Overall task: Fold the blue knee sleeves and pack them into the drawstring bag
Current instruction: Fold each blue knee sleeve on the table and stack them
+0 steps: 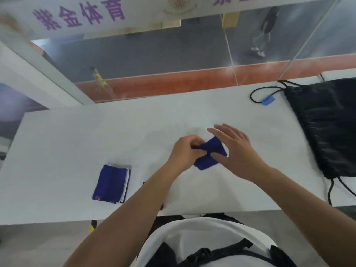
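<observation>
left hand (pixel 185 151) pinches blue knee sleeve (pixel 210 154); right hand (pixel 234 151) flat on it

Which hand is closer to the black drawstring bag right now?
Right. The right hand is over the blue sleeve being folded, on the side toward the drawstring bag. The left hand grips that sleeve's other side, farther from the bag.

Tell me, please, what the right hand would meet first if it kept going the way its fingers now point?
The right hand points up-left, away from the person; beyond its fingertips lies only bare white table, so the way looks free, though depth is unclear.
</observation>
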Tool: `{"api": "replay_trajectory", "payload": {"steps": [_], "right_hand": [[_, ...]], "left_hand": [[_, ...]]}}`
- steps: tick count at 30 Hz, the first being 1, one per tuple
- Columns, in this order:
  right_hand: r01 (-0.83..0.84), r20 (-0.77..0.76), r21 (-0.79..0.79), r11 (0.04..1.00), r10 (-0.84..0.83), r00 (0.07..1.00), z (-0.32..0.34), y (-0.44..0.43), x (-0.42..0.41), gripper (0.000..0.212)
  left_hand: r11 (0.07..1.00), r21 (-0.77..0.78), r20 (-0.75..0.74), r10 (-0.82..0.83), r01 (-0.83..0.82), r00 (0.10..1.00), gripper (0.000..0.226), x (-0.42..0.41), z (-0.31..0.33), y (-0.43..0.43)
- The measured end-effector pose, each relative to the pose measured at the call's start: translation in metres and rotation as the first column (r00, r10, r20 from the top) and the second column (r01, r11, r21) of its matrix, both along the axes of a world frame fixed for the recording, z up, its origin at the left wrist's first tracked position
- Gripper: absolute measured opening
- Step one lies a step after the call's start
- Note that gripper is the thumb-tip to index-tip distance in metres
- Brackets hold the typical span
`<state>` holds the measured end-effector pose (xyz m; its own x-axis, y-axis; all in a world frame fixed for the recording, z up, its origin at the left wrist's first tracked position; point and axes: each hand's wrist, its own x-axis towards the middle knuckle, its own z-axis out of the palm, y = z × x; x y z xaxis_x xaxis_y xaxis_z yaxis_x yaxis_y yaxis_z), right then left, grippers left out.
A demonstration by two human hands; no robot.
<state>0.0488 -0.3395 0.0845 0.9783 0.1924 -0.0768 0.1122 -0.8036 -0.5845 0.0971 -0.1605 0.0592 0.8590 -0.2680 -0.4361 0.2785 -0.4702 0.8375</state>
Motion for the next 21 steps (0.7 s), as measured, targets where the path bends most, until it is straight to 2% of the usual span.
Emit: {"api": "replay_trajectory", "payload": {"steps": [4, 7, 11, 15, 17, 18, 21], "right_hand": [[-0.113, -0.103, 0.005, 0.994, 0.113, 0.988, 0.044, 0.047, 0.018, 0.023], [-0.143, -0.127, 0.043, 0.989, 0.147, 0.981, 0.063, 0.09, 0.022, 0.012], [-0.013, -0.189, 0.21, 0.978, 0.054, 0.98, 0.076, 0.14, 0.027, 0.013], [0.145, -0.283, 0.344, 0.928, -0.045, 0.958, 0.069, 0.188, 0.025, 0.006], [0.288, -0.368, 0.446, 0.848, -0.119, 0.922, 0.059, 0.211, 0.018, 0.009], [0.382, -0.455, 0.512, 0.769, -0.135, 0.88, 0.052, 0.222, 0.013, 0.015], [0.628, -0.724, 0.573, 0.527, -0.033, 0.689, 0.028, 0.254, -0.009, 0.037]], "left_hand": [[0.993, -0.097, 0.034, 0.068, -0.064, 0.997, 0.017, -0.024, 0.039, 0.055], [0.969, -0.183, 0.002, 0.172, -0.169, 0.985, 0.018, -0.043, 0.049, 0.105], [0.918, -0.31, -0.09, 0.229, -0.246, 0.969, 0.026, -0.069, 0.047, 0.171], [0.844, -0.414, -0.202, 0.279, -0.34, 0.939, 0.025, -0.092, 0.04, 0.23], [0.805, -0.433, -0.252, 0.325, -0.406, 0.912, 0.025, -0.099, 0.034, 0.253], [0.774, -0.443, -0.286, 0.356, -0.452, 0.89, 0.025, -0.102, 0.03, 0.262], [0.659, -0.493, -0.393, 0.414, -0.568, 0.821, 0.027, -0.106, 0.016, 0.284]]}}
